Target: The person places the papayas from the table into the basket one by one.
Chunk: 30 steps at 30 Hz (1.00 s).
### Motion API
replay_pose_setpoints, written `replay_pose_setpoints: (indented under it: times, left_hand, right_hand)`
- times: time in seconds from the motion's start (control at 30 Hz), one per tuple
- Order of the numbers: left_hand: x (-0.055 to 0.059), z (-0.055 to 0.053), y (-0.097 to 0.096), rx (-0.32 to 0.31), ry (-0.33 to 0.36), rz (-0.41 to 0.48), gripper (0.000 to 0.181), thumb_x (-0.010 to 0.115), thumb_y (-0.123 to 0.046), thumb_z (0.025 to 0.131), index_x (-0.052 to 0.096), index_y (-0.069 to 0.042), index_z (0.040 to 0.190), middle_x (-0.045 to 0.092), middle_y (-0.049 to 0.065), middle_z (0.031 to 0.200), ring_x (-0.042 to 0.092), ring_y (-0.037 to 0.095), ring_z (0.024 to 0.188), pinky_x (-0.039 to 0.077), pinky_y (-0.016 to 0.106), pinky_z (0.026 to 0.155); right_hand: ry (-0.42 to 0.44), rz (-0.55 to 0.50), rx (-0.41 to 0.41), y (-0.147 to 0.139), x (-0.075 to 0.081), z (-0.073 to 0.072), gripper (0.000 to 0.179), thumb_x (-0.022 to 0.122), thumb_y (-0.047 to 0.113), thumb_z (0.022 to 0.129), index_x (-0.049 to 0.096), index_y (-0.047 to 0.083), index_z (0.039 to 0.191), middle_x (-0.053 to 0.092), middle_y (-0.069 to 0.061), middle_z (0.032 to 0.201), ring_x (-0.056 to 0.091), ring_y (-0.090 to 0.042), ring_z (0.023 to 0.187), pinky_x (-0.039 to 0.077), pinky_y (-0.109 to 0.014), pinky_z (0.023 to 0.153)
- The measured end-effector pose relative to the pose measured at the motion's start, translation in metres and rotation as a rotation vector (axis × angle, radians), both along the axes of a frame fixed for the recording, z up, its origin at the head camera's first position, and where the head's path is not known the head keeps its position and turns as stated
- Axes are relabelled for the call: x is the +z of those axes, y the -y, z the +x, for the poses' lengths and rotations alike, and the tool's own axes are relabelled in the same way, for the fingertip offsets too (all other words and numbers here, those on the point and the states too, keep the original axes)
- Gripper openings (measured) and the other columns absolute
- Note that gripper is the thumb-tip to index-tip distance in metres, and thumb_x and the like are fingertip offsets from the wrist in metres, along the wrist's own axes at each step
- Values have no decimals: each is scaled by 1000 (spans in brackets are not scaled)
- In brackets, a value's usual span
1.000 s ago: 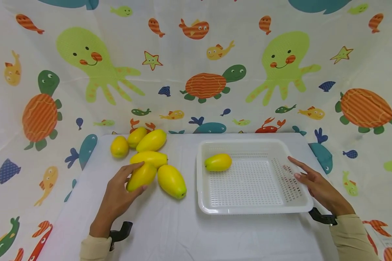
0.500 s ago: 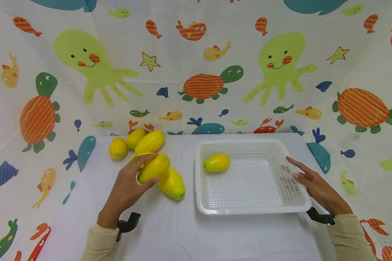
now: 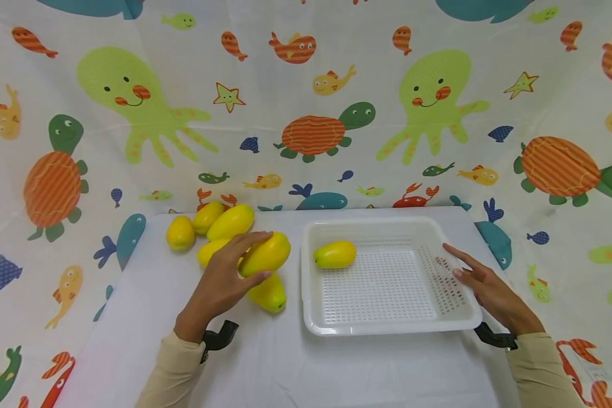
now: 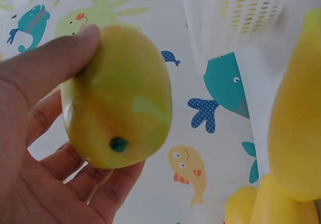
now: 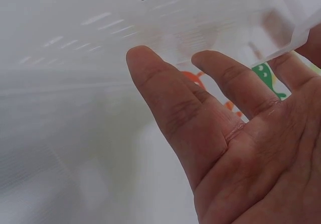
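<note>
In the head view my left hand (image 3: 223, 283) holds a yellow papaya (image 3: 268, 254) between thumb and fingers, raised above the other papayas. The left wrist view shows its end with a dark green stem spot. Below it lies a papaya (image 3: 269, 293), partly covered, and another papaya (image 3: 210, 253) shows behind the hand. To the right stands a white perforated basket (image 3: 377, 330) with one papaya (image 3: 335, 255) at its left side. My right hand (image 3: 496, 294) rests at the basket's right rim, index finger and thumb extended; other fingers (image 5: 220, 73) lie along its outside.
Several more papayas, including a small one (image 3: 181, 233) and a long one (image 3: 232, 222), lie at the table's back left. The table (image 3: 285, 374) has a white cover. A sea-animal printed curtain (image 3: 306, 73) hangs behind and around it.
My left hand has lifted the papaya off the pile and carried it right, toward the basket. The right hand stays at the basket's rim; the whole view has shifted slightly.
</note>
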<state>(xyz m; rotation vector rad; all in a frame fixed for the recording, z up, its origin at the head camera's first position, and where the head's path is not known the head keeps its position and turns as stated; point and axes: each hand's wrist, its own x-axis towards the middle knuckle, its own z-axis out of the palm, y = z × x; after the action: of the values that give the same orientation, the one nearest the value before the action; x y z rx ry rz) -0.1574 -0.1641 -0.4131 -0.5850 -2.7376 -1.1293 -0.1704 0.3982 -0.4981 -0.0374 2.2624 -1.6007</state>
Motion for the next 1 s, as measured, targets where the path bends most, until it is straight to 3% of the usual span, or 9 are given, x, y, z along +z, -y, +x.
replay_pose_setpoints:
  times: [0.3,0.5,0.83,1.0]
  left_hand:
    - [6,-11,-24,-76,-11,26,72,87,-27,90,55,-27,155,59,-3,155,56,24,143,55,50,112]
    - [8,-20,-41,-140,-22,60,72,88,-24,90,55,-25,154,59,-3,155,57,23,143,56,47,111]
    - [-1,-31,-70,-217,15,90,71,87,-22,90,55,-28,154,59,-6,155,57,20,142,54,45,113]
    - [-7,-33,-83,-243,50,115,70,88,-20,90,56,-28,152,59,-6,154,59,19,140,55,44,112]
  right_hand:
    - [8,-6,-7,0,0,0,65,51,42,113,19,46,169,25,-27,171,73,-28,119,65,-53,88]
    - [14,-15,-8,0,1,0,65,51,41,113,19,46,169,25,-26,172,73,-30,120,65,-54,88]
    - [9,-29,0,-1,1,1,64,49,38,114,18,44,169,24,-24,173,73,-20,118,65,-54,88]
    - [5,-30,-7,-1,0,1,64,50,38,113,19,45,169,26,-22,173,74,-23,118,65,-55,87]
